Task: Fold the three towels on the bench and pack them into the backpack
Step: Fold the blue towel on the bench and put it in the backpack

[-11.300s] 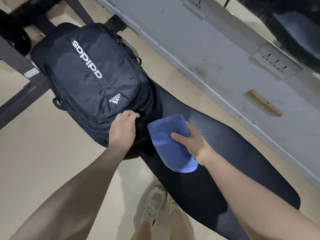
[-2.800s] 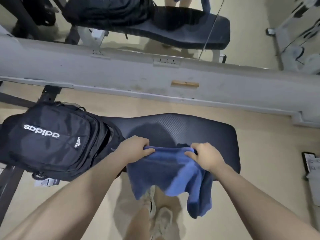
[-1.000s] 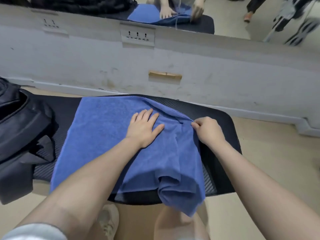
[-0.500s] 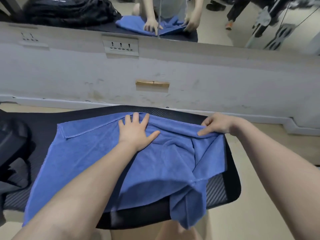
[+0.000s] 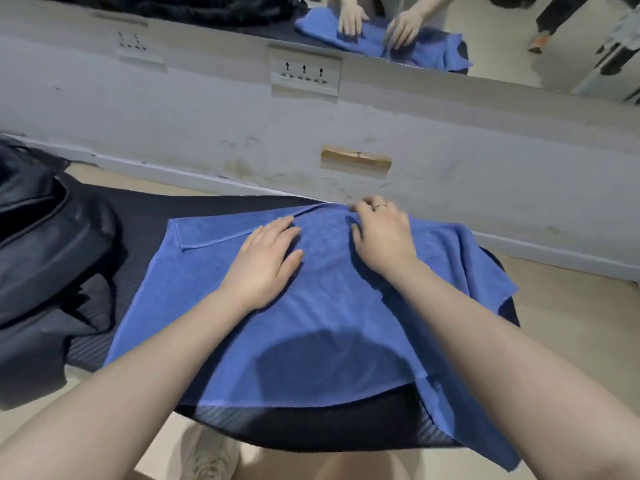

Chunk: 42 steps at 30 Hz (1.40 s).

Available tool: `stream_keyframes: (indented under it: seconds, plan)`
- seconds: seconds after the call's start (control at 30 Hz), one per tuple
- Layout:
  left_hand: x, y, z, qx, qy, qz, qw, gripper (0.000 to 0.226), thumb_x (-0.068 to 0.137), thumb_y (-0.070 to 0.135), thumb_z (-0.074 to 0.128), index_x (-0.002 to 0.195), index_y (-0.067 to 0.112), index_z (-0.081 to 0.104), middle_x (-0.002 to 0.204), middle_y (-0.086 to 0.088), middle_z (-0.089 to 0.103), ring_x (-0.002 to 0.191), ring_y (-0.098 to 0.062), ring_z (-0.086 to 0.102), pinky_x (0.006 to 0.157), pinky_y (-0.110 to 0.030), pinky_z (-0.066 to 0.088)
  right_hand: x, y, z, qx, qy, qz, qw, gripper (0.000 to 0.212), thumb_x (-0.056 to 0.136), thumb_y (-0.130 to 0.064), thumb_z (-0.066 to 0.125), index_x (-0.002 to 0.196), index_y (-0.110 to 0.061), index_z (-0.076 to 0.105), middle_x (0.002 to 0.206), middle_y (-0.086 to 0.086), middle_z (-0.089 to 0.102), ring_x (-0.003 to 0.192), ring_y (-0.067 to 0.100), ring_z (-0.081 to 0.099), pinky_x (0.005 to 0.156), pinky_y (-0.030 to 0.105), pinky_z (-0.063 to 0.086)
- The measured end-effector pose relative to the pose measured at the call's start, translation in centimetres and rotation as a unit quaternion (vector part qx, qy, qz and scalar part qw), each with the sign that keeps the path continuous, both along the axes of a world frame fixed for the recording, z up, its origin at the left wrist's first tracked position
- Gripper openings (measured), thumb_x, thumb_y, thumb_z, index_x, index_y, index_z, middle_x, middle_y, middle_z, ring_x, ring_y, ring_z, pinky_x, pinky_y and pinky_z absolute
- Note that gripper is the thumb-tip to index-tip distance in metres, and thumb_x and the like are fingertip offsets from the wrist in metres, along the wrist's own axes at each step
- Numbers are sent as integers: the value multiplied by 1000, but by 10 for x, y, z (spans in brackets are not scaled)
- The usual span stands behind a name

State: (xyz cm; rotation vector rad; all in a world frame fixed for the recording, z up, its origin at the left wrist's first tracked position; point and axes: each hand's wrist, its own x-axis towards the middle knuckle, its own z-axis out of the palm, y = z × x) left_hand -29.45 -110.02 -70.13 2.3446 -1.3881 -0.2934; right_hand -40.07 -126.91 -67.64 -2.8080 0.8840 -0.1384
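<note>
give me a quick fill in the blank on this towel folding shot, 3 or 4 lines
1. The towel spread on the bench is ____ in colour.
2. The left hand lies ____ on the towel, fingers straight.
3. The black backpack sits at the ____ end of the bench.
4. A ring shows on the ____ hand.

Missing words: blue; flat; left; right
</note>
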Motion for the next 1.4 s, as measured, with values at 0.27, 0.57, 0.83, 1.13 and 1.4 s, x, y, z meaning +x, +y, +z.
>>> stream_keyframes:
  seconds: [0.27,0.57,0.83,1.13,1.4]
  plan:
    - [35,130,12,117,-179,209,954,29,85,27,57,91,-2,58,88,-21,55,71,-38,57,55,-40,47,114,107,-4,96,21,198,975,45,92,-35,49,135,-22,40,130,8,39,112,28,50,79,35,43]
    - [32,157,16,240,-15,318,917,11,96,18,40,95,7,43,106,-16,59,89,-32,53,67,-35,35,169,136,-8,-56,11,207,977,18,93,-15,41,92,-7,57,98,12,54,81,33,55,61,32,31]
    - [62,174,48,136,-260,310,904,23,80,4,60,91,7,40,73,-12,50,56,-31,52,42,-26,22,190,108,12,259,-71,149,952,47,96,-11,40,142,-10,31,149,12,30,136,24,34,107,26,26]
    - [-14,94,30,-26,-316,-85,945,9,74,15,57,66,11,55,58,-6,49,45,-26,50,43,-25,30,46,53,5,268,-74,107,955,25,93,-8,48,116,-8,59,126,7,55,114,19,53,86,11,32]
    - [-143,6,7,-106,-248,-369,889,17,82,27,52,98,20,55,93,0,59,77,-20,52,63,-29,44,-124,-35,7,145,-124,-170,967,30,90,-8,44,115,-8,60,122,13,58,116,28,50,91,26,35]
